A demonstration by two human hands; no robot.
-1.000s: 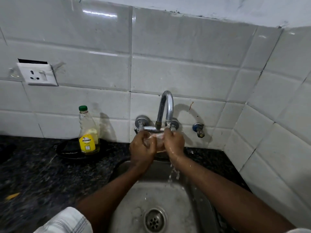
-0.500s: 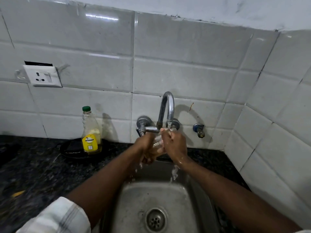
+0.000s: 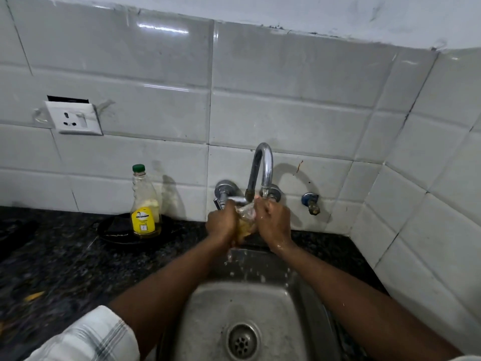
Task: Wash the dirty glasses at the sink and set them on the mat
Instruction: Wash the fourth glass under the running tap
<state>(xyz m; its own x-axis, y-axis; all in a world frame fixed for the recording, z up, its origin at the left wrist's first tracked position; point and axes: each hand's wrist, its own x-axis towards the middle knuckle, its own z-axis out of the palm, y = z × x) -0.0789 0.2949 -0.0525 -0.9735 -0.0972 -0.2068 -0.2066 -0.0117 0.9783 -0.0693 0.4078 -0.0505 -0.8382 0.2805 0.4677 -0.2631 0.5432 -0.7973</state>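
A clear glass (image 3: 245, 217) is held under the chrome tap (image 3: 261, 168), mostly hidden between both hands. My left hand (image 3: 221, 222) wraps its left side and my right hand (image 3: 273, 221) closes around its right side and rim. Water runs from the spout onto the glass and splashes down into the steel sink (image 3: 208, 313). The glass looks tilted, with a yellowish tint in its lower part. No mat is in view.
A dish-soap bottle (image 3: 144, 204) with a green cap and yellow label stands on a black dish (image 3: 114, 230) left of the tap. Dark granite counter (image 3: 52, 261) spreads left. A small valve (image 3: 311, 203) sticks out right of the tap. A wall socket (image 3: 74, 117) sits upper left.
Both hands have stayed under the tap with the glass, shifting their grip around it. More water now splashes below the hands into the sink.
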